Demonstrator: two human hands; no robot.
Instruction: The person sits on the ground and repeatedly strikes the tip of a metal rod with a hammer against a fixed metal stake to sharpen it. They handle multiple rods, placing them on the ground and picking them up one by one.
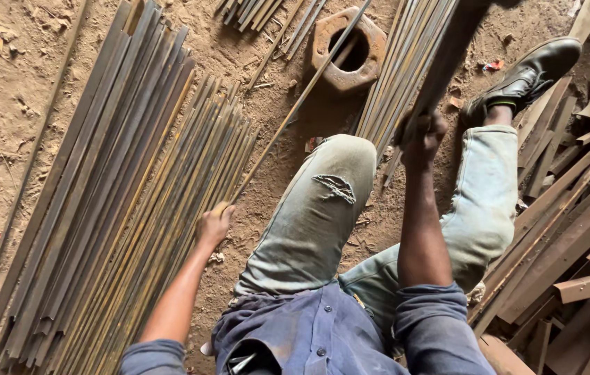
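We see the left hand closed around the near end of a thin metal rod that reaches across the dirt into a rusty six-sided nut, while the right hand grips a blurry dark bar raised above the knees.

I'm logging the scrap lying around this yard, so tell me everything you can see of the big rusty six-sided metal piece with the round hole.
The large rusty hexagonal metal nut lies flat on the sandy ground near the top of the view. It is thick, brown-orange with corrosion, its edges worn and rounded, with a dark round hole through the middle. A thin long metal rod, held at its near end by the left hand, crosses over its right side. Bundles of thin metal strips lie close on its right.
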